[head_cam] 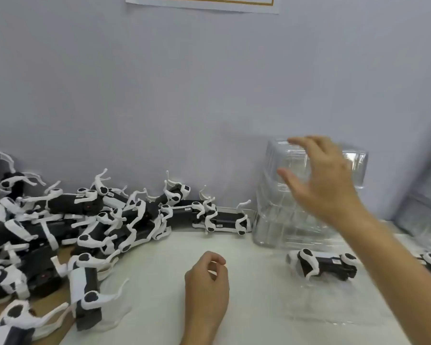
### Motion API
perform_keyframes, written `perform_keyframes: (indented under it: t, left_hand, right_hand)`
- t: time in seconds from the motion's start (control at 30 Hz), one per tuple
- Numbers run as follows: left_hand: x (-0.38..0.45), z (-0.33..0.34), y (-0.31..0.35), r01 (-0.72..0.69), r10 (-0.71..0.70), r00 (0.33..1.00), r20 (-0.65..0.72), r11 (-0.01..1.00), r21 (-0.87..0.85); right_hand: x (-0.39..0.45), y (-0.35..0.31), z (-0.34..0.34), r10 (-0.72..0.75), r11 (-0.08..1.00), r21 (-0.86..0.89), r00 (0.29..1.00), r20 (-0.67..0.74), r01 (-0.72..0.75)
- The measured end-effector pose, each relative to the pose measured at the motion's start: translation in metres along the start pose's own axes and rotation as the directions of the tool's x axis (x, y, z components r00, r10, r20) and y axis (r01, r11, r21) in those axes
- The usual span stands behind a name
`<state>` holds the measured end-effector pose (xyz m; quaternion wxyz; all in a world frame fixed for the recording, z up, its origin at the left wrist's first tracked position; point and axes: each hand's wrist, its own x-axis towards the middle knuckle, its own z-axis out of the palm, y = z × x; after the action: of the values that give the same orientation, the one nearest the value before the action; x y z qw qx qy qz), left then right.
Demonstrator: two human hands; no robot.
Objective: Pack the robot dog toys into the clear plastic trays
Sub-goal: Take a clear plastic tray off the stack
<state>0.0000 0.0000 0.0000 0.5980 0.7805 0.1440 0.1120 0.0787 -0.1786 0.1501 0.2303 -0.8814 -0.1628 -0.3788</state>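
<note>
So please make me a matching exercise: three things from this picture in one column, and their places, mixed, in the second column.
Things:
1. heap of black-and-white robot dog toys
2. tall stack of clear plastic trays
3. left hand

Places:
A. by the wall, under the raised right hand
B. low in the middle, fingers loosely curled
C. piled on the left side

Pairs: 1-C, 2-A, 3-B

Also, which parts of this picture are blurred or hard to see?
Head view: the right hand is motion-blurred at the clear tray stack; tray edges fade into the wall; the dog pile bends at the left border; the left hand is sharp.
</note>
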Motion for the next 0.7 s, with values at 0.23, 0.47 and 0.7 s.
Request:
perform_keyframes:
  t: [0.23, 0.47, 0.7]
  left_hand:
    - [0.004, 0.003, -0.005, -0.016, 0.018, 0.997, 0.069, 0.999, -0.030]
    - [0.004, 0.003, -0.006, -0.016, 0.022, 0.998, 0.059, 0.996, -0.092]
    - [-0.002, 0.006, -0.002, -0.032, 0.035, 0.998, 0.059, 0.998, -0.061]
  right_hand:
    - [0.063, 0.020, 0.011, 0.198, 0.957, -0.276, 0.896, 0.396, -0.090]
    - [0.084, 0.034, -0.011, 0.150, 0.986, 0.057, 0.981, 0.121, -0.157]
    - [0.066, 0.019, -0.016, 0.125, 0.978, 0.160, 0.991, 0.048, -0.131]
